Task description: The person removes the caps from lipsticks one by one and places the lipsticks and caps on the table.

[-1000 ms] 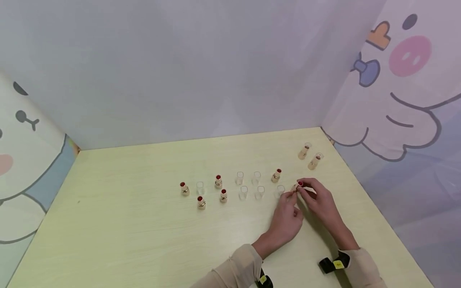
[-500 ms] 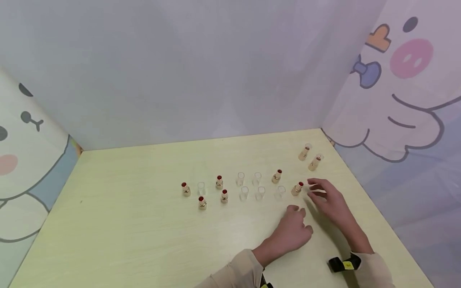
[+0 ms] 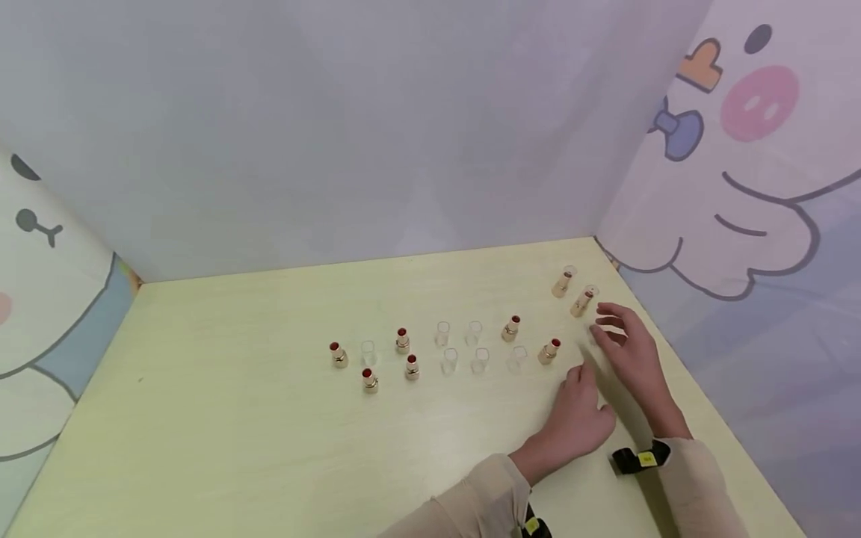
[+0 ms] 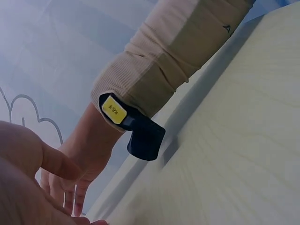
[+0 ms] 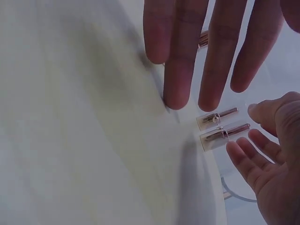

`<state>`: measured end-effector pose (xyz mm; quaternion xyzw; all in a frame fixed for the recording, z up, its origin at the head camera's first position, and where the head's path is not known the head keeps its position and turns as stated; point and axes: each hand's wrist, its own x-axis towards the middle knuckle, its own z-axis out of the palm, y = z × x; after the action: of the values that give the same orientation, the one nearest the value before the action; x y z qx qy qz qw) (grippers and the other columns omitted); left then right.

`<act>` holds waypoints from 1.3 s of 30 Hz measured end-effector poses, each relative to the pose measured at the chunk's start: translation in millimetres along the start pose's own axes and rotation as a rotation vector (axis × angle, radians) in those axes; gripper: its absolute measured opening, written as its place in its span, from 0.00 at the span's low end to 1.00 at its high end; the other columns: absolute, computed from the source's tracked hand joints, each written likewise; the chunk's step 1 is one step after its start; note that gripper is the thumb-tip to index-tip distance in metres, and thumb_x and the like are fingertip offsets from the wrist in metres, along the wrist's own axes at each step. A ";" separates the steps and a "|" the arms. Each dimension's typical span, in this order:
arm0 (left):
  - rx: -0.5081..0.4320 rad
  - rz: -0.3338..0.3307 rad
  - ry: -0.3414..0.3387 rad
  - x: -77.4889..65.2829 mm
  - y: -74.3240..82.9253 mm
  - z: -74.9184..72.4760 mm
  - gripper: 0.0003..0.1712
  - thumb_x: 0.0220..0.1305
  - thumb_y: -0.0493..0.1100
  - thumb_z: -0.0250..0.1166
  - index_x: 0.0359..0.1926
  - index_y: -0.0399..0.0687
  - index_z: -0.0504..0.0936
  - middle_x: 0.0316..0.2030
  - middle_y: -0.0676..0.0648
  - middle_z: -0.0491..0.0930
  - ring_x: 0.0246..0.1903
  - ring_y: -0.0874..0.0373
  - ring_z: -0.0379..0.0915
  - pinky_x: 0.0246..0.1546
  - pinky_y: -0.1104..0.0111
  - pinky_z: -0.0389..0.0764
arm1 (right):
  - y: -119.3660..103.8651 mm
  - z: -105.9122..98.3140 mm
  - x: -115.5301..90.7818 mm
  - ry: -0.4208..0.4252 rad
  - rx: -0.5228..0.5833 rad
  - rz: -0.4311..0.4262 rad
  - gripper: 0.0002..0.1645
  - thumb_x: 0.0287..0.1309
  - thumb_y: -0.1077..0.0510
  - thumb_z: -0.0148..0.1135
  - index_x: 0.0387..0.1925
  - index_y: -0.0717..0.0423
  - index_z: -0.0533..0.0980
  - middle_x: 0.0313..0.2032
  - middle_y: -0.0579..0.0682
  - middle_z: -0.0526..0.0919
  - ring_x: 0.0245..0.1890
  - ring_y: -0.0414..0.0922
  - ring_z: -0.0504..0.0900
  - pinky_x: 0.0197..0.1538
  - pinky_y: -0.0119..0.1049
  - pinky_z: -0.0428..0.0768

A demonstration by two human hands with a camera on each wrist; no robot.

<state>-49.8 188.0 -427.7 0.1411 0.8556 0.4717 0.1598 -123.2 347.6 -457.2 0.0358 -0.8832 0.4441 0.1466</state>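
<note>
My left hand (image 3: 581, 415) hovers over the table with fingers pointing forward, holding nothing; its fingers (image 5: 180, 70) look straight in the right wrist view. To its right, my right hand (image 3: 632, 355) has its fingers apart and slightly bent, holding nothing. Just beyond the right hand stand two lipsticks with clear caps over them: a nearer capped lipstick (image 3: 582, 302) and a farther one (image 3: 561, 284). Left of the hands is an uncapped red lipstick (image 3: 548, 351) on a gold base, beside a clear cap (image 3: 517, 359).
Another uncapped lipstick (image 3: 511, 329) stands farther back. Several clear caps stand mid-table, such as one cap (image 3: 480, 361). More uncapped lipsticks stand to the left, including one lipstick (image 3: 370, 381), with a lone clear cap (image 3: 368, 353). Cloth walls (image 3: 403, 149) surround the pale table (image 3: 235, 433).
Both hands were at the right-hand uncapped lipstick a second ago, then let go of it. It stays standing. Both hands have shifted right, the right hand also farther back near the capped lipsticks.
</note>
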 end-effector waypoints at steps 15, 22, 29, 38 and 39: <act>-0.061 -0.015 0.107 30.2 6.3 13.6 0.47 0.63 0.33 0.57 0.82 0.52 0.55 0.76 0.52 0.62 0.73 0.55 0.63 0.70 0.67 0.70 | 16.9 2.8 39.9 -0.016 0.022 0.018 0.30 0.75 0.53 0.61 0.73 0.55 0.69 0.62 0.58 0.78 0.61 0.42 0.79 0.51 0.12 0.72; -0.024 -0.010 0.196 39.5 7.7 19.5 0.47 0.63 0.33 0.59 0.82 0.50 0.53 0.76 0.52 0.63 0.73 0.55 0.63 0.71 0.67 0.70 | 19.2 2.4 34.5 -0.004 0.065 0.007 0.26 0.74 0.55 0.63 0.68 0.59 0.71 0.56 0.52 0.80 0.52 0.19 0.74 0.51 0.12 0.74; 0.002 0.018 0.265 52.8 4.3 27.1 0.49 0.63 0.33 0.60 0.82 0.44 0.51 0.79 0.47 0.57 0.77 0.53 0.58 0.75 0.65 0.66 | 17.7 -2.1 22.6 0.011 0.059 0.001 0.26 0.72 0.57 0.64 0.67 0.59 0.72 0.57 0.54 0.80 0.51 0.19 0.75 0.50 0.12 0.74; 0.239 0.072 0.378 68.0 0.5 37.9 0.36 0.73 0.40 0.61 0.78 0.41 0.61 0.72 0.48 0.71 0.71 0.56 0.66 0.73 0.67 0.67 | 13.4 -15.0 2.7 -0.002 0.066 -0.016 0.26 0.72 0.59 0.65 0.67 0.60 0.73 0.54 0.58 0.81 0.48 0.20 0.77 0.50 0.11 0.74; 0.257 0.079 0.390 68.9 -0.2 38.3 0.33 0.74 0.41 0.61 0.76 0.42 0.64 0.69 0.49 0.74 0.68 0.57 0.69 0.71 0.68 0.69 | 12.7 -17.0 0.5 -0.004 0.065 -0.014 0.26 0.71 0.59 0.65 0.67 0.60 0.73 0.54 0.58 0.81 0.49 0.20 0.77 0.50 0.12 0.74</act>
<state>-96.9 244.1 -456.7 0.0998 0.9171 0.3831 -0.0461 -122.3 368.8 -457.3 0.0476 -0.8683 0.4716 0.1464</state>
